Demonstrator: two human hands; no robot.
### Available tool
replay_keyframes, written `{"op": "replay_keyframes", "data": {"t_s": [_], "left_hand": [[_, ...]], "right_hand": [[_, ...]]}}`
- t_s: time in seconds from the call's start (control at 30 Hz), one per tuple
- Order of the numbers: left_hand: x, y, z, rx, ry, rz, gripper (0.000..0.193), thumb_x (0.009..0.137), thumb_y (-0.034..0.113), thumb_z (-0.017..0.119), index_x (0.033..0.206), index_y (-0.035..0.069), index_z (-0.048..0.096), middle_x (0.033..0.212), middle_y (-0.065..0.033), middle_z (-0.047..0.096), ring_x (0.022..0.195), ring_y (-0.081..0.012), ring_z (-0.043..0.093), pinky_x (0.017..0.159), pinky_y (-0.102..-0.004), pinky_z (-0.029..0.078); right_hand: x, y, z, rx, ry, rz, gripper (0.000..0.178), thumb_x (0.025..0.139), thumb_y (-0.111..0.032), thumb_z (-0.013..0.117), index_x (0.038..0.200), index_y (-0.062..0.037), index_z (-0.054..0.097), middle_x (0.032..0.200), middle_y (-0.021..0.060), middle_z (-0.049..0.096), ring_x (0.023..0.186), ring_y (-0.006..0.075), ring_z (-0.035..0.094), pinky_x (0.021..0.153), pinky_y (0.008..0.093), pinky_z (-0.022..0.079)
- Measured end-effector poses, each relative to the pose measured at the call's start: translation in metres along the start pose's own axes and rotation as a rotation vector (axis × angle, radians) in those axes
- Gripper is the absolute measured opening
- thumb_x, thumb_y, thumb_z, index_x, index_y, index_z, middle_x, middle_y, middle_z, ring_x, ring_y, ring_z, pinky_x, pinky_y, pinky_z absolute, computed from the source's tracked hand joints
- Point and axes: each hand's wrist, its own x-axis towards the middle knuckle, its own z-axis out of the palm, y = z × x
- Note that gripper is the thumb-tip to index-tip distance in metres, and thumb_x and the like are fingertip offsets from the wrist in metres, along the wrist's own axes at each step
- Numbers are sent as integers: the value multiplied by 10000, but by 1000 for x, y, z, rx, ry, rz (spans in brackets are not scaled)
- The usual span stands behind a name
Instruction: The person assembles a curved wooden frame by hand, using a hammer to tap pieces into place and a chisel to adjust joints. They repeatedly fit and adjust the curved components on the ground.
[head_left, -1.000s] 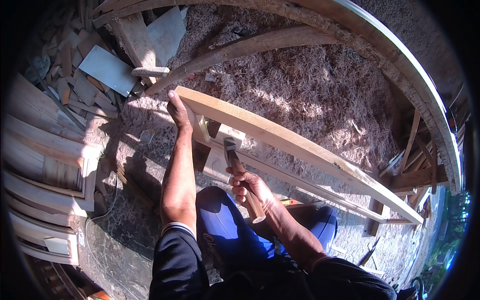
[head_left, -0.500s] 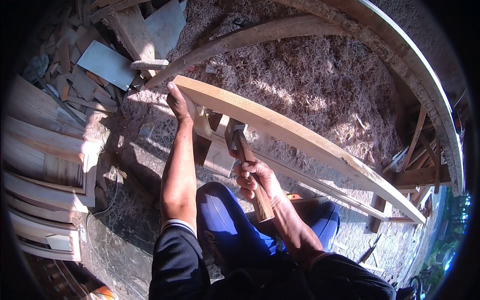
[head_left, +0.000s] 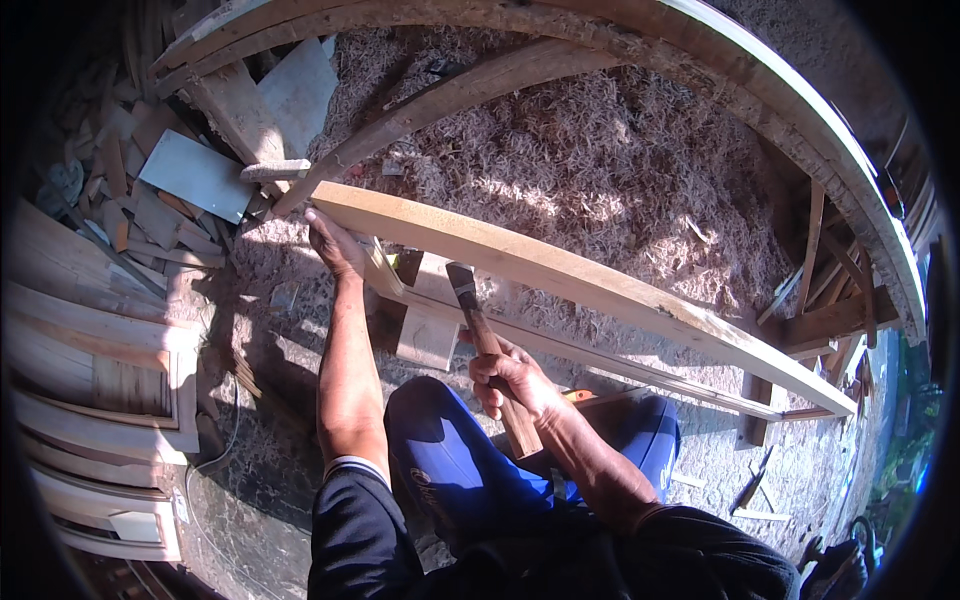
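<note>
A long pale wooden frame stands on edge across the middle of the view, its wide top board sloping down to the right. At its left end, my left hand is closed around the corner, thumb near the top edge. My right hand grips the wooden handle of a hammer. The hammer's metal head points away from me, close to the near side of the top board; whether it touches the wood I cannot tell. Below the board runs the frame's thinner lower rail.
A big curved wooden piece arches across the far side, over a floor of wood shavings. Offcuts are heaped at far left, with panelled frames stacked nearer. A block lies under the frame.
The hammer head has turned and shows a narrower side now. In the picture, the frame's left end and my left hand sit slightly lower and further left; the whole view has shifted too.
</note>
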Motion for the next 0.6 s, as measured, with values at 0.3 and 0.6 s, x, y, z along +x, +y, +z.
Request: {"op": "replay_keyframes", "data": {"t_s": [0.3, 0.6], "left_hand": [[16, -1, -10, -213, -108, -166, 919, 1011, 757, 219, 1540, 25, 389, 1553, -209, 420, 1412, -345, 454, 1183, -529, 367], [14, 85, 16, 1049, -356, 1044, 499, 1079, 455, 412, 1328, 107, 670, 1551, -127, 498, 1450, -341, 414, 1203, -472, 249]], "right_hand": [[-81, -6, -77, -15, 195, -27, 178, 894, -112, 637, 1007, -46, 515, 673, 6, 537, 463, 122, 579, 387, 292, 509], [-233, -12, -175, 16, 469, -369, 409, 926, -124, 598, 1309, -70, 464, 730, 21, 557, 506, 108, 582, 428, 289, 539]]}}
